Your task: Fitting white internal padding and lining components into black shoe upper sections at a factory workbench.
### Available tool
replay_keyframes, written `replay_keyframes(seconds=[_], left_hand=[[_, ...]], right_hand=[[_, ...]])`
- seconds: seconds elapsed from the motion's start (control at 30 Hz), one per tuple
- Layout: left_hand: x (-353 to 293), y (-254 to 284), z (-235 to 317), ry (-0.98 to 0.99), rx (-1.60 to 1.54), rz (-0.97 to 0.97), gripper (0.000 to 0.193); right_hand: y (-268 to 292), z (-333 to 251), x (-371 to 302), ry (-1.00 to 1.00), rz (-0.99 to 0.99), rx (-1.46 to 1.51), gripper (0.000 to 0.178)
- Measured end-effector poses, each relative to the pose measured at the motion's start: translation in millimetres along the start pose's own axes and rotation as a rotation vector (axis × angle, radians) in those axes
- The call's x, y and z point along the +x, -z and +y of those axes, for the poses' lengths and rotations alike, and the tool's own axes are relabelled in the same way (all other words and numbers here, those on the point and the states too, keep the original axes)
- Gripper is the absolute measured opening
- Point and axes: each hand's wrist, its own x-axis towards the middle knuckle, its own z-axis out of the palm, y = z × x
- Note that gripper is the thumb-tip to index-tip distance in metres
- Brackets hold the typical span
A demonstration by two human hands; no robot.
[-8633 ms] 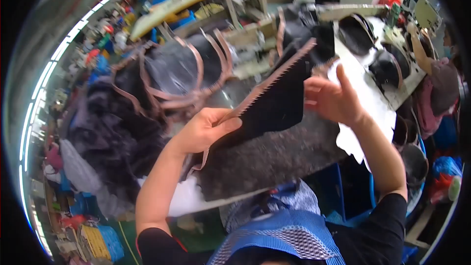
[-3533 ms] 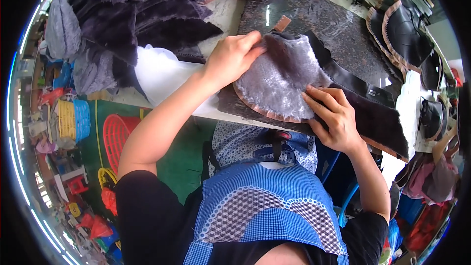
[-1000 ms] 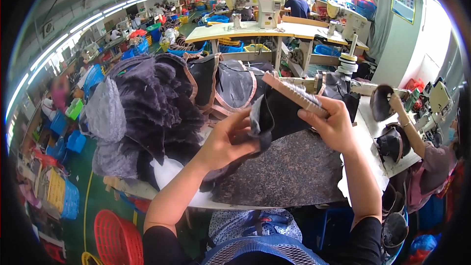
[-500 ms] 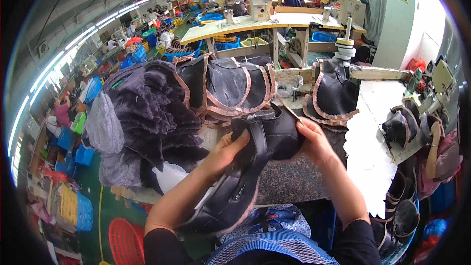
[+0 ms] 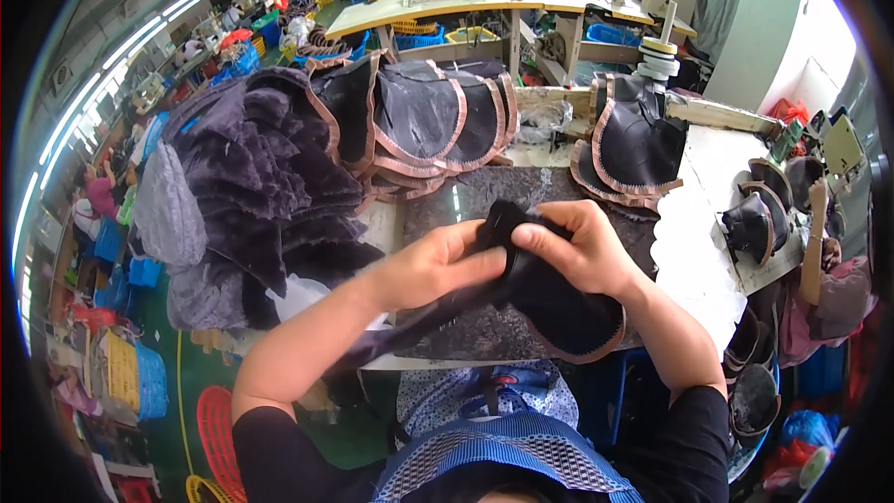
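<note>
A black boot upper is held in front of me over the dark speckled slab. My left hand pinches its folded upper part between thumb and fingers. On the other side my right hand grips the same part, thumb on top. The curved, light-edged end of the upper hangs toward me below my right hand. A dark, blurred strip of it trails beneath my left forearm. What lies inside the fold is hidden by my fingers.
Dark plush lining pieces are heaped at left. Black leather pieces with brown edging stand behind the slab, and another stack at right. White sheeting covers the right side. A co-worker's arm shows at far right.
The boot upper has been turned over and its curved end now hangs toward me. Both hands have come closer together on its folded part. My view has tilted down.
</note>
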Motion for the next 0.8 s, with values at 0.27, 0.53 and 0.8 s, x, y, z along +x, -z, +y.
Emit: replay_keyframes(seconds=[0.27, 0.53, 0.8], left_hand=[[-9.5, 1.2, -15.3, 0.127, -0.189, -0.373, 0.069], [12.3, 9.9, -53.2, 0.362, -0.101, -0.411, 0.059], [67.2, 27.2, 96.2, -0.964, 0.843, 0.533, 0.026]], right_hand=[[-22.0, 87.3, -21.5, -0.101, 0.111, 0.959, 0.039], [22.5, 65.8, -52.9, -0.311, -0.264, 0.343, 0.029], [158.7, 31.9, -11.6, 0.289, 0.91, 0.143, 0.028]])
